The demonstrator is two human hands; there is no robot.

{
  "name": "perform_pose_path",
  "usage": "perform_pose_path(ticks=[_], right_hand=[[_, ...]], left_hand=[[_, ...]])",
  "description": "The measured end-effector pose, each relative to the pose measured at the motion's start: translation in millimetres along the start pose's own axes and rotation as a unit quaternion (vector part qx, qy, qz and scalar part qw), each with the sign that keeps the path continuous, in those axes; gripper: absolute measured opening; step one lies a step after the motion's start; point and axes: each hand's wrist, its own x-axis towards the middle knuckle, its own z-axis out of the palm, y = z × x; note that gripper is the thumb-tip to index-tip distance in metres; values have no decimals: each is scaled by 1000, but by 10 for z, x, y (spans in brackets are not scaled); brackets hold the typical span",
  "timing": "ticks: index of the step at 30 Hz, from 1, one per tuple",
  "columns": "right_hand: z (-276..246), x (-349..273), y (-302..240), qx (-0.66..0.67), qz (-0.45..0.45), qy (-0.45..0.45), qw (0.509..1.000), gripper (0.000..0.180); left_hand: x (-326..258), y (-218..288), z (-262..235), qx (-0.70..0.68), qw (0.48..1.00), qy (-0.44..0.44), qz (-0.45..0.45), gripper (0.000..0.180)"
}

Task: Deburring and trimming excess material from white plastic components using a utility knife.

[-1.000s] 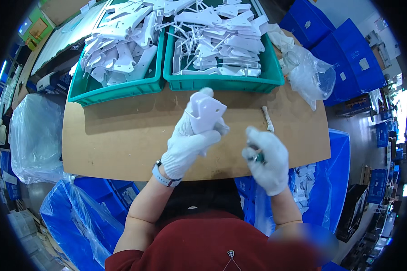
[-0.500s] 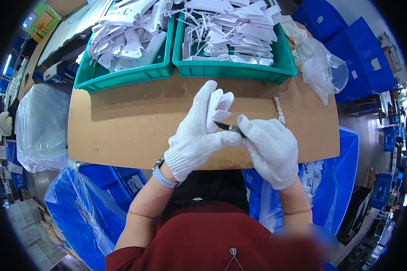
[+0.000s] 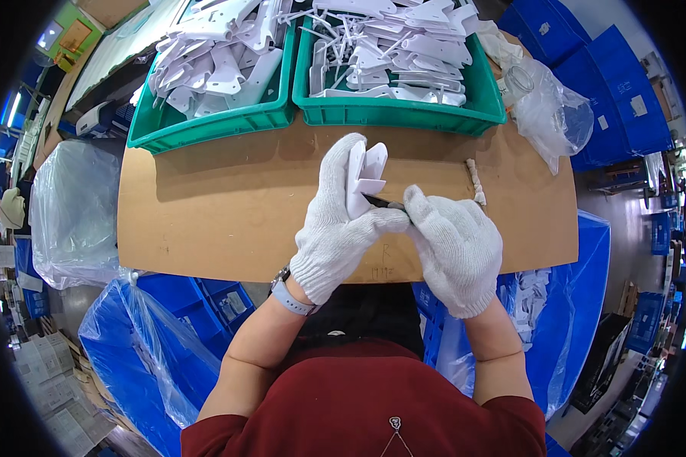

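Over the middle of the table, my gloved left hand grips a white plastic part with raised side walls. Its fingers wrap behind the part and the thumb points right. My gloved right hand is closed around a knife. The dark blade meets the lower end of the white part, just above my left thumb; the knife's handle is mostly hidden in the right glove. Both hands are close together, left thumb next to right fingers.
Two green crates of white plastic parts stand at the table's far side. A twisted white cloth strip lies to the right on the brown tabletop. A clear bag and jar sit at the far right. Blue bins flank me below.
The white part has tilted a little more upright in my left hand. The blade lies lower against it, with less of it showing. Both hands stay close together.
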Motion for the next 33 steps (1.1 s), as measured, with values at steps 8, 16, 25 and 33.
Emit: perform_pose_path(ticks=[8,16,25,33], right_hand=[[52,-333,436,-75,174,30,981,43],[53,-654,565,-105,383,-103,912,35],[392,-380,-159,206,176,27,962,55],[309,-421,-52,123,278,30,952,30]], left_hand=[[133,-172,-198,-205,976,-48,46,73],[426,-534,-442,-420,858,-199,218,26],[252,-512,-251,-465,862,-122,158,13],[282,-553,-177,-480,859,-118,135,44]])
